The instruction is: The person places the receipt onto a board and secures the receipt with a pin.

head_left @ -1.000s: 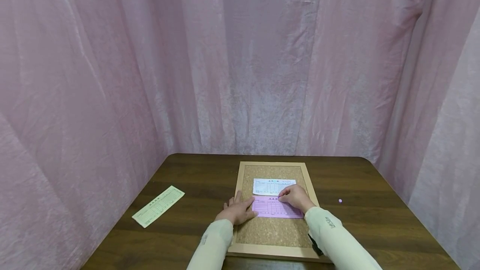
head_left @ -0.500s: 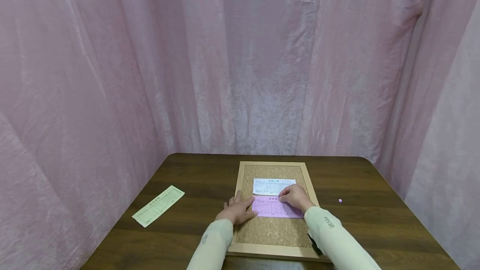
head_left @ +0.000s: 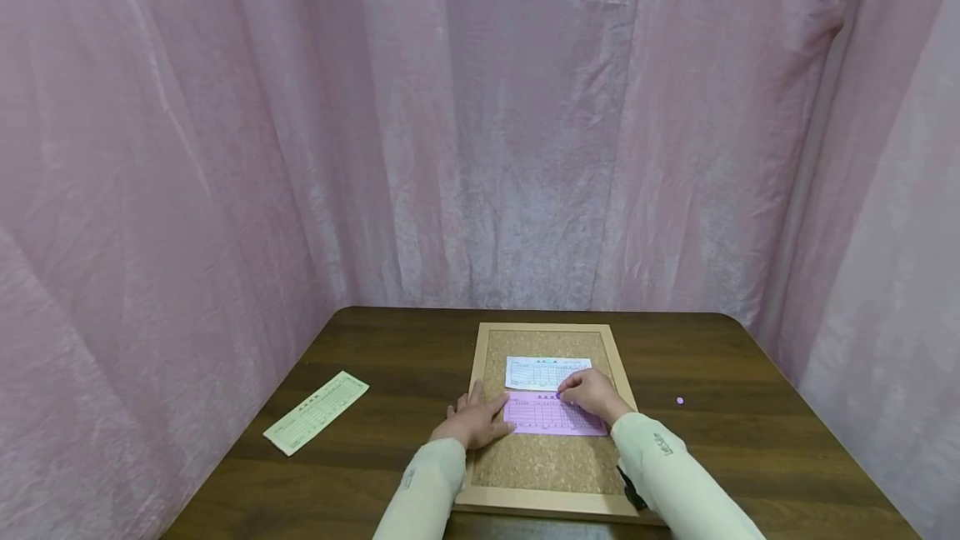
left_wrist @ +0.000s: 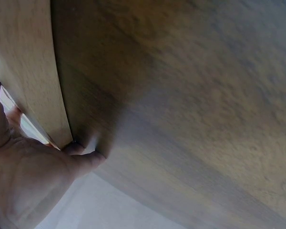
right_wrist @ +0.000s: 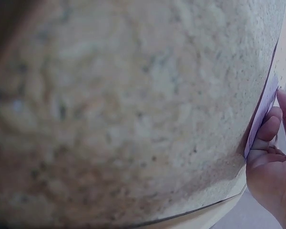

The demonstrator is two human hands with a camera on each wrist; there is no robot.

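A wood-framed corkboard (head_left: 543,465) lies on the table under both hands. On its cork is a purple printed form slip (head_left: 536,415), just below a white form slip (head_left: 534,373). My right hand (head_left: 595,396) pinches a small purple push pin (head_left: 558,396) at the purple slip's upper edge, its point hidden. Spread over the board's left frame, my left hand (head_left: 472,422) rests its thumb and index finger at the slip's left edge. In the left wrist view, other fingers (left_wrist: 88,161) reach past the frame's outer side (left_wrist: 31,62). The right wrist view shows curled fingers (right_wrist: 269,129) over the purple slip.
A pale green form slip (head_left: 317,412) lies slanted on the table's left side. One small lilac push pin (head_left: 680,401) lies to the right of the board. Pink curtains (head_left: 525,123) hang behind the dark wooden table (head_left: 750,440) and along its sides.
Both hands stay almost in place. At the right fingertips, slightly more of the purple push pin shows now. The slips and the board have not moved.
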